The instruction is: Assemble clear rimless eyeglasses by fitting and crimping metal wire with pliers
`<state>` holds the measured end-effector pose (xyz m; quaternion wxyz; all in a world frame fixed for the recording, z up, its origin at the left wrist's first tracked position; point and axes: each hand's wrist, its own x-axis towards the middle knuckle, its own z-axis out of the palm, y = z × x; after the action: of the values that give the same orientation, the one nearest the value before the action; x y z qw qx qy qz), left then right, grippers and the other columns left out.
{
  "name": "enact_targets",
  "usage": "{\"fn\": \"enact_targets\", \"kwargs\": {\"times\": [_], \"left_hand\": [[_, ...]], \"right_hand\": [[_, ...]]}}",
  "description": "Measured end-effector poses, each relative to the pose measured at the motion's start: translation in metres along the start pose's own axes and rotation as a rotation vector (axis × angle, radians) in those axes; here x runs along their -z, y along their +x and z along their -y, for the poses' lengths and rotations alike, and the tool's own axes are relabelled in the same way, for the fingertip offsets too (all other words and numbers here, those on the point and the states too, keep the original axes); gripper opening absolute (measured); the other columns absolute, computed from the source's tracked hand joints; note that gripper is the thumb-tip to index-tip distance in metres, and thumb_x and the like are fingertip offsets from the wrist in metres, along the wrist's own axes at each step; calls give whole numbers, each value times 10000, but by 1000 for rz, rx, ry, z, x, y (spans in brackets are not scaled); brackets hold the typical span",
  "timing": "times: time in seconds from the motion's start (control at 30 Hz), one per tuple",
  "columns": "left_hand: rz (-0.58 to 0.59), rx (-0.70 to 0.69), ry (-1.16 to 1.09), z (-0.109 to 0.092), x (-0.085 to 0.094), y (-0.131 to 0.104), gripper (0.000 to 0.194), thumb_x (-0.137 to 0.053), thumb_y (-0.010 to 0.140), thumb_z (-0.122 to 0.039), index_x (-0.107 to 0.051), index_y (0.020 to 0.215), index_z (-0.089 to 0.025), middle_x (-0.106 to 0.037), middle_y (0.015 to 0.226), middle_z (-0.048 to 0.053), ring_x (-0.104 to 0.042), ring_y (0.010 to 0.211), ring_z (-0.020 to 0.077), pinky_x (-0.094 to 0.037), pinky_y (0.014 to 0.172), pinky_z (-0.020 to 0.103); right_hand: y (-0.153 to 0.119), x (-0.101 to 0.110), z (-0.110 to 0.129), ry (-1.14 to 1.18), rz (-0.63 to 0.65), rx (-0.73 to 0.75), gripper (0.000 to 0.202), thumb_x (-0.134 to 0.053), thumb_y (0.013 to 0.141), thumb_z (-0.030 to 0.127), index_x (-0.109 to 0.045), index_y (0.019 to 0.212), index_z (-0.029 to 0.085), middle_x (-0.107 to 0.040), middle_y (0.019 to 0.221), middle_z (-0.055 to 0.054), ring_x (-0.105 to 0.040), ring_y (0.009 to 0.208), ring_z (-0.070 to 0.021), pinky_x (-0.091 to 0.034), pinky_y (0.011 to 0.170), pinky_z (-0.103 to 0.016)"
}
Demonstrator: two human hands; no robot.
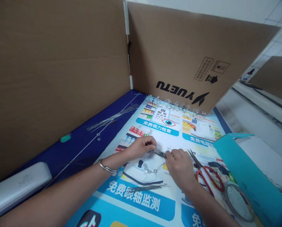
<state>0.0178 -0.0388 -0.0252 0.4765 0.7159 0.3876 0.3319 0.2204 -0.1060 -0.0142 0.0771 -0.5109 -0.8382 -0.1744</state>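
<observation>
My left hand (142, 147) pinches a thin wire piece, with its thumb and forefinger at the tip of the pliers. My right hand (180, 167) is wrapped round the handles of small pliers (160, 154), whose jaws point left and meet the wire by my left fingertips. Clear beads (148, 170) on looped thin wire hang or lie just below the two hands. A bundle of cut wires (149, 188) rests on the printed sheet nearer to me. Red-handled scissors (208, 176) lie to the right of my right hand, blades pointing away.
Cardboard panels (178, 53) stand behind and on the left. More beaded pieces (178, 105) line the back panel's foot. Long wires (112, 118) lie on the blue cloth. A tape roll (239, 201) and a teal box (247, 176) are at right, a white case (20, 187) at left.
</observation>
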Motion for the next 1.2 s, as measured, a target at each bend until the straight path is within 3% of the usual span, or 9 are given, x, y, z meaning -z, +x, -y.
{"fn": "enact_targets", "kwargs": {"times": [0.67,1.2], "left_hand": [[-17,-3,24,-3,-3,-1,66,-506,759,-194,-555,738,-155,-526,658,-22,-461,617,94,-346,566,203],[-17,-27,-10,1,-2,-1,76,-527,765,-212,-562,748,-148,-537,689,-11,-474,627,94,-360,574,204]], "right_hand": [[2,5,3,52,35,-70,150,-461,825,230,-597,876,194,-518,761,-76,-419,774,-213,-269,670,-337],[2,-1,0,229,56,-145,153,-477,819,300,-593,843,204,-546,781,-53,-461,785,-184,-307,707,-298]]}}
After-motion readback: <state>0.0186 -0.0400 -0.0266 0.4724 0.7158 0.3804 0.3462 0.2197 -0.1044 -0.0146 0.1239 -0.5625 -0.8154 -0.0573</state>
